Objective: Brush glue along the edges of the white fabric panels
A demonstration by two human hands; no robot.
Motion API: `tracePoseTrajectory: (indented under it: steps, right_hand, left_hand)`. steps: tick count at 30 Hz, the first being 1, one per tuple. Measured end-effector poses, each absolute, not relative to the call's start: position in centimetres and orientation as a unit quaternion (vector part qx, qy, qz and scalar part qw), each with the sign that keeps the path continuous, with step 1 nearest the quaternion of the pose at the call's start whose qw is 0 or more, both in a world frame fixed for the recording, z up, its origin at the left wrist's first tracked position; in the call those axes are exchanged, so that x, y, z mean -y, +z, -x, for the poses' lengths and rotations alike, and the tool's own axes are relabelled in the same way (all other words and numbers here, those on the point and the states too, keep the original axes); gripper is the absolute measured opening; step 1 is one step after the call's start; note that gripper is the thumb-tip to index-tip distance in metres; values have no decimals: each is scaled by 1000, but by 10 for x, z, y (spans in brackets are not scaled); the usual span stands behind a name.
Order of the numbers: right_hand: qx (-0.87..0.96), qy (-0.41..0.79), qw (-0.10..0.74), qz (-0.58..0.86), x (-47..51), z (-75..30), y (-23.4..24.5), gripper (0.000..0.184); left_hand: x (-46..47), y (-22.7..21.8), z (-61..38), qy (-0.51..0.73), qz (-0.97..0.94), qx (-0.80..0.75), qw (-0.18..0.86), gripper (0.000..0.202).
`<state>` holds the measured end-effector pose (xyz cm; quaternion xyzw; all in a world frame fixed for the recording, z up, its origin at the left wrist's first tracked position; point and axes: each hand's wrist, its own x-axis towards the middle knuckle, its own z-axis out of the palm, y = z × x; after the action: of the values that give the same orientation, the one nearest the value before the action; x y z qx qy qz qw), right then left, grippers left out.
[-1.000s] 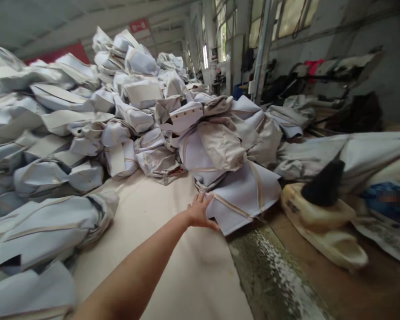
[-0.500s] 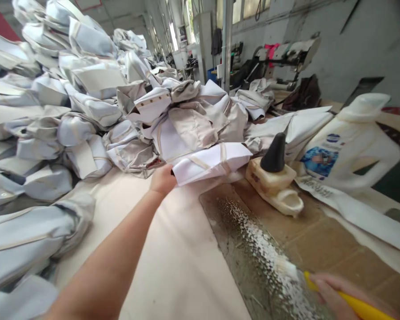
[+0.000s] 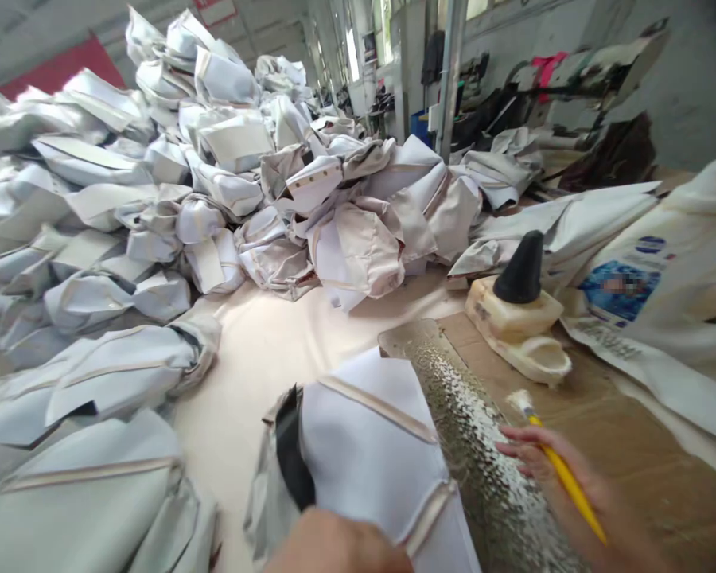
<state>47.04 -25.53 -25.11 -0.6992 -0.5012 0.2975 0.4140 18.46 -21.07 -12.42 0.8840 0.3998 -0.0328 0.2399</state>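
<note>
At the bottom edge my left hand [image 3: 340, 545], blurred, is closed on a white sewn fabric piece [image 3: 370, 438] with beige tape strips and a black-and-grey folded edge. Its fingertips are hidden. The piece lies partly over a stained grey board [image 3: 409, 338] streaked with white residue. A paintbrush [image 3: 566, 485] with a yellow handle and whitish bristles rests in my right hand [image 3: 549, 461], held between thumb and fingers, over the right side of the board. Ahead of that hand stands a cut-open yellowed plastic container [image 3: 513, 326] with a black cone [image 3: 520, 267] on it.
A high heap of similar white sewn pieces [image 3: 227, 135] fills the left and back of the table [image 3: 262, 342]. To the right are brown cardboard [image 3: 626, 430], a large white jug [image 3: 686, 255] and a white strip [image 3: 662, 382]. Machinery [image 3: 608, 76] stands behind.
My left hand has pulled the white sewn piece from the heap's front towards me. My right hand has lifted the paintbrush off the board. The view has swung left.
</note>
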Motion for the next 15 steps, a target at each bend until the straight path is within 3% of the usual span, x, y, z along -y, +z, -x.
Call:
tracePoseTrajectory:
  steps: [4,6,10,15]
  right_hand:
    - [554,370,351,658,268,-447,-266,39]
    - [587,346,335,651,278,-429,-273,44]
    - [591,340,338,649,284,-401,-281,30]
    - [586,283,419,633,255,-408,-275,25]
  left_hand:
    - [173,-164,-159,117,-731,-651,169,43]
    - [162,-190,-140,172,-623,-728,227,55]
    - [169,-225,-122,225,-391,-740,499,41]
    - [162,-202,-137,306,-370,-729,488,27]
